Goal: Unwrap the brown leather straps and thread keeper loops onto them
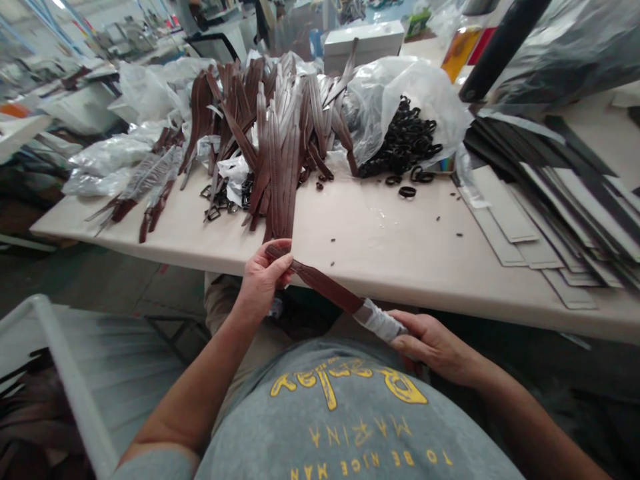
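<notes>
A brown leather strap [330,288] runs slantwise between my hands, over the table's front edge. My left hand [265,273] pinches its upper end between thumb and fingers. The lower end is wrapped in white, crinkled plastic [380,320], and my right hand [433,343] closes round that wrapped part. Just beyond my left hand, a thick pile of brown straps [275,160] lies on the table [370,253]. Black metal buckles [213,212] lie beside the pile, partly hidden under straps and paper.
A clear plastic bag [373,83] spills black loops [407,137] at the back. Dark and grey flat strips [555,207] are stacked on the right. Plastic-wrapped straps [150,177] lie on the left. A white box [364,45] stands behind. A white metal rail [70,380] is at lower left.
</notes>
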A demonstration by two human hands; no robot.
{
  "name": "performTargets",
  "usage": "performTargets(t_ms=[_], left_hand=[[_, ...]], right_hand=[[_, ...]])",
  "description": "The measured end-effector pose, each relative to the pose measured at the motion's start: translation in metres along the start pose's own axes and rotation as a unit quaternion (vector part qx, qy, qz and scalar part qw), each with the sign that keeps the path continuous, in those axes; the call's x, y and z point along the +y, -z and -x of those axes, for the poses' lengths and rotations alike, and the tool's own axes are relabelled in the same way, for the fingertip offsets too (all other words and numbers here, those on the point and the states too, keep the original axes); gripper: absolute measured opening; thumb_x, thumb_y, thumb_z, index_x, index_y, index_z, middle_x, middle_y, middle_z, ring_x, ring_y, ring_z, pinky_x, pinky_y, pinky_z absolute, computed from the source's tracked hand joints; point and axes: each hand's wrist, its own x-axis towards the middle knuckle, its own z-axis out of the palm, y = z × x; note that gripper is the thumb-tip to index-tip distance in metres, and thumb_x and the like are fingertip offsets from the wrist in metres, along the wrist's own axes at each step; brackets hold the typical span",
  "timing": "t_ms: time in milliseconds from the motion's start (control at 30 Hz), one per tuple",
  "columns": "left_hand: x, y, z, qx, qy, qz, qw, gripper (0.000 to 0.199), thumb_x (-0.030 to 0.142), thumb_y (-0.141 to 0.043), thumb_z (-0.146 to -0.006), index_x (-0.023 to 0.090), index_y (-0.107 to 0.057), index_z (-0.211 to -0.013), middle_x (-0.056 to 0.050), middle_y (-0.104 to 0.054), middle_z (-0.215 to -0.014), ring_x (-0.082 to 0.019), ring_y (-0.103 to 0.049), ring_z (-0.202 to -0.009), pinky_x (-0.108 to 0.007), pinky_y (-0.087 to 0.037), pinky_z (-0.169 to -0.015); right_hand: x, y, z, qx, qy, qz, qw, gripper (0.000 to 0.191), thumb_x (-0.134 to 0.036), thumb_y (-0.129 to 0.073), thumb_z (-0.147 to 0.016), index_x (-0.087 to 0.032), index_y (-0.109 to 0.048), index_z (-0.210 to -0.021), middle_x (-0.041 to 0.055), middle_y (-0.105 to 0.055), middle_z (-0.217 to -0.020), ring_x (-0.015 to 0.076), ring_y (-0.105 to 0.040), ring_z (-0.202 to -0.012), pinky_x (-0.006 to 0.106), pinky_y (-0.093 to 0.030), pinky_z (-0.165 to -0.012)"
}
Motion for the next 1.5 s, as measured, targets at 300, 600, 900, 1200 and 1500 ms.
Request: performTargets(t_ms=[300, 600, 900, 1200, 1500], left_hand=[[-0.011, -0.013, 0.009, -0.030, -0.002, -0.037, 0.999, 0.047, 0.030, -0.075, -0.075, 0.018, -0.059, -0.117, 0.004, -0.062, -0.069, -0.007, -0.057, -0.053, -0.016, -0.047, -0.051], [-0.049, -0.071, 0.044, -0.151, 0.074, -0.044, 0.985, 0.039, 0.032, -0.073, -0.077, 0.017, -0.060, -0.111, 0.001, -0.064, -0.076, -0.011, -0.061, -0.067, -0.021, -0.049, -0.064], [-0.038, -0.043, 0.034, -0.192, 0.112, -0.159, 0.962, 0.025, 0.038, -0.064, -0.081, 0.013, -0.061, -0.076, 0.000, -0.059, -0.061, -0.009, -0.051, -0.051, -0.020, -0.042, -0.051], [-0.036, -0.052, 0.035, -0.214, 0.170, -0.107, 0.956, 0.036, 0.049, -0.069, -0.073, 0.015, -0.057, -0.072, 0.002, -0.056, -0.055, -0.008, -0.045, -0.044, -0.019, -0.036, -0.043], [-0.017, -0.049, 0.019, -0.304, -0.093, -0.348, 0.882, 0.030, 0.038, -0.071, -0.080, 0.018, -0.069, -0.103, -0.005, -0.069, -0.086, -0.016, -0.061, -0.072, -0.026, -0.048, -0.068]], right_hand=[[0.041, 0.048, 0.039, 0.124, -0.052, 0.181, 0.974, 0.044, -0.055, -0.053, -0.088, -0.018, -0.068, -0.108, 0.0055, -0.071, -0.076, 0.0239, -0.067, -0.069, 0.032, -0.054, -0.062], [-0.016, -0.027, -0.031, 0.306, 0.274, 0.326, 0.852, 0.032, -0.039, -0.047, -0.098, -0.018, -0.059, -0.120, 0.0100, -0.073, -0.109, 0.0223, -0.070, -0.095, 0.032, -0.055, -0.081], [-0.016, -0.029, -0.047, 0.273, 0.310, 0.415, 0.811, 0.030, -0.038, -0.038, -0.102, -0.018, -0.059, -0.097, 0.0043, -0.068, -0.079, 0.0192, -0.067, -0.069, 0.028, -0.047, -0.060], [-0.015, -0.030, -0.055, 0.250, 0.336, 0.429, 0.801, 0.035, -0.032, -0.031, -0.105, -0.019, -0.057, -0.086, 0.0020, -0.066, -0.070, 0.0165, -0.064, -0.061, 0.027, -0.038, -0.055], [-0.011, -0.015, -0.049, 0.225, 0.349, 0.454, 0.788, 0.036, -0.028, -0.033, -0.105, -0.019, -0.053, -0.076, -0.0002, -0.059, -0.059, 0.0127, -0.055, -0.049, 0.029, -0.030, -0.050]])
